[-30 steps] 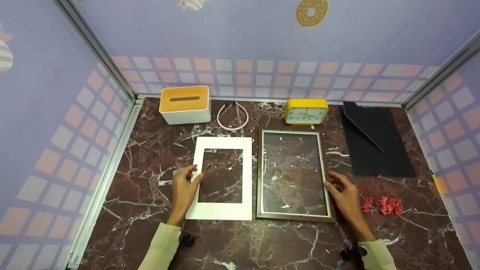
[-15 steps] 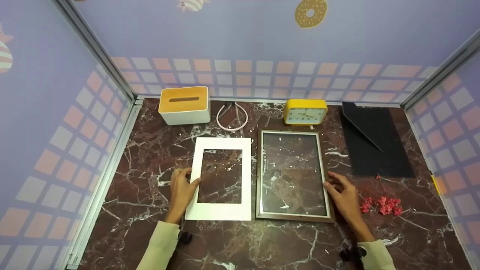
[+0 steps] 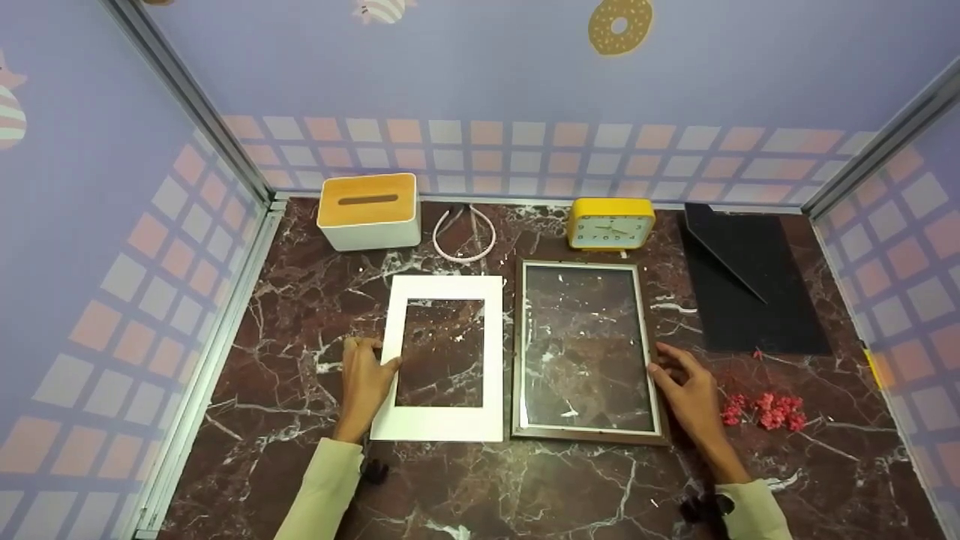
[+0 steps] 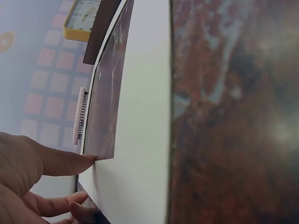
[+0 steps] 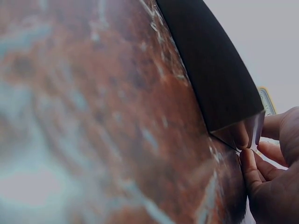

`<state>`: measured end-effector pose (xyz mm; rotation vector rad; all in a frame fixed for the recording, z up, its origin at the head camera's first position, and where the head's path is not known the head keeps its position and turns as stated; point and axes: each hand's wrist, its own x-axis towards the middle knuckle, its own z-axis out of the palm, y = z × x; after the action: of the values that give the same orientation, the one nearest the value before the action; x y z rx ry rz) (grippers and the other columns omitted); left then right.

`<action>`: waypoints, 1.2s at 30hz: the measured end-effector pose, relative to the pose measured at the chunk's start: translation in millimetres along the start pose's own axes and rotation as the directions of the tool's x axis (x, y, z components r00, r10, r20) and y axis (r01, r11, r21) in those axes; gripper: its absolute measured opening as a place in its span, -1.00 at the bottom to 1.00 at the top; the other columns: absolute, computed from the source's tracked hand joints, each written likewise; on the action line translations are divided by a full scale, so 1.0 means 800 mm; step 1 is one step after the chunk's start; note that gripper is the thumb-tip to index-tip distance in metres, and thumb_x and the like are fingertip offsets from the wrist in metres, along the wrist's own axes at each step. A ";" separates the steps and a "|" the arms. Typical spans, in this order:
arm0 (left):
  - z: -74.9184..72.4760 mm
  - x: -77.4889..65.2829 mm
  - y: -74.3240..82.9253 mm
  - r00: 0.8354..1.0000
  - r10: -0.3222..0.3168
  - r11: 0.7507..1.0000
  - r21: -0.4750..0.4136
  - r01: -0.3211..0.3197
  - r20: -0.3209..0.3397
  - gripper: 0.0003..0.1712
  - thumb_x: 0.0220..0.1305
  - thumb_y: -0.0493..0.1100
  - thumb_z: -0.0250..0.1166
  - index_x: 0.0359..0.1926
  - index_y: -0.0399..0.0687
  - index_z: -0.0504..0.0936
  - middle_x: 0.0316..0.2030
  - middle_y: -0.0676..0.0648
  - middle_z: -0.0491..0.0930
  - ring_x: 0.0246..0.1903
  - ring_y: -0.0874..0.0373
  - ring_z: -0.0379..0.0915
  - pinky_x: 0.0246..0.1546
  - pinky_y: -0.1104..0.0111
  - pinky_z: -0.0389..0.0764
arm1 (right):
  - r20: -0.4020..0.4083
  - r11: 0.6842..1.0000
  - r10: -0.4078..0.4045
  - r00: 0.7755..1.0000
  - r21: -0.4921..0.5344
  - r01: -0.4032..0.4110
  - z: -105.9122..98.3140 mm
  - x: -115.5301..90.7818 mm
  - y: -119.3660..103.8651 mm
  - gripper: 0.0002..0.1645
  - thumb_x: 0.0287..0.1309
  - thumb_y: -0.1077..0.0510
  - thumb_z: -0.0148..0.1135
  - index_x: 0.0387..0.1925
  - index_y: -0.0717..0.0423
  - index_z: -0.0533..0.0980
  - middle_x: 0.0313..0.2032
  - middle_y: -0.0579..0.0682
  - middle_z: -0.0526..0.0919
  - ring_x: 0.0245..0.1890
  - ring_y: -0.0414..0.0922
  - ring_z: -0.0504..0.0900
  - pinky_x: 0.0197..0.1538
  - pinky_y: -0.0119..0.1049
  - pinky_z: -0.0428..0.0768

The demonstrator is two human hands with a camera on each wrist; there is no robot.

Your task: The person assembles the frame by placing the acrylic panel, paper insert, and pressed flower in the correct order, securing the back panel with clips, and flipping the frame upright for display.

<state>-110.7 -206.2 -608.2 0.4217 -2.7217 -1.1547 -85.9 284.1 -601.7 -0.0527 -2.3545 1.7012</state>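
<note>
A white photo mat with a rectangular window lies on the marble-patterned table. My left hand pinches its left border; in the left wrist view the thumb lies over the border by the window's corner and the fingers are at the outer edge. Just right of the mat lies a brown picture frame with a silvery inner rim and a clear pane. My right hand holds the frame's right side, thumb on the top edge. In the right wrist view its fingertips press low against the frame's side.
Behind the mat stand a white tissue box with a wooden lid and a pale headband. A yellow alarm clock is behind the frame. To the right lie a black backing board with a raised flap and red flowers.
My left hand has shifted slightly down and left along the mat's border, its forefinger drawing back toward the outer edge. The mat, the frame and my right hand stay in place.
</note>
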 end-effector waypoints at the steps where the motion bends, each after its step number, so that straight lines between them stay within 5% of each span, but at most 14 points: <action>1: 0.000 0.000 0.001 1.000 0.000 1.000 0.010 0.000 -0.001 -0.55 0.17 -0.40 0.62 0.01 -0.61 0.68 0.06 -0.44 0.50 0.15 -0.42 0.52 0.25 -0.19 0.56 | 0.002 1.000 -0.001 1.000 -0.002 0.001 0.000 0.000 0.000 -0.52 0.31 0.54 0.41 0.24 0.59 0.60 -0.02 0.50 0.72 -0.23 -0.20 0.75 -0.11 -0.60 0.67; 14: -0.005 -0.001 0.014 0.996 -0.078 0.988 0.134 0.071 0.047 -0.61 0.24 -0.25 0.56 -0.12 -0.56 0.70 0.01 -0.41 0.50 0.11 -0.38 0.49 0.08 -0.25 0.65 | -0.009 1.000 -0.014 1.000 -0.006 0.014 0.001 0.000 0.001 -0.53 0.29 0.56 0.41 0.22 0.60 0.60 -0.04 0.50 0.72 -0.22 -0.17 0.74 -0.10 -0.60 0.67; 20: -0.006 -0.002 0.013 0.999 -0.030 0.987 0.155 0.032 -0.013 -0.79 0.25 -0.32 0.42 -0.22 -0.47 0.70 -0.10 -0.39 0.60 0.01 -0.38 0.58 -0.03 -0.31 0.66 | -0.012 1.000 -0.022 1.000 -0.004 0.022 0.001 0.000 0.002 -0.53 0.29 0.56 0.41 0.22 0.60 0.61 -0.05 0.50 0.72 -0.23 -0.16 0.74 -0.10 -0.60 0.67; 30: -0.015 -0.004 0.002 0.995 -0.093 0.986 0.141 0.087 0.040 -0.54 0.38 -0.26 0.48 0.09 -0.56 0.59 0.10 -0.47 0.45 0.12 -0.43 0.49 0.01 -0.28 0.65 | -0.013 1.000 -0.025 1.000 -0.008 0.025 0.001 0.000 0.002 -0.53 0.28 0.56 0.42 0.22 0.58 0.62 -0.05 0.48 0.72 -0.22 -0.17 0.73 -0.09 -0.61 0.66; 36: -0.015 -0.013 -0.007 1.000 -0.005 0.995 0.101 0.006 -0.008 -0.50 0.32 -0.33 0.54 0.15 -0.58 0.61 0.12 -0.46 0.43 0.19 -0.42 0.44 0.25 -0.20 0.58 | -0.006 0.999 -0.030 1.000 -0.026 0.030 0.000 -0.001 0.000 -0.53 0.30 0.54 0.41 0.23 0.57 0.62 -0.03 0.48 0.73 -0.22 -0.19 0.74 -0.10 -0.62 0.64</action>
<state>-97.0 -214.5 -604.2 0.4467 -2.7824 -1.0167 -84.8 283.9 -601.5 -0.0264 -2.3611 1.6542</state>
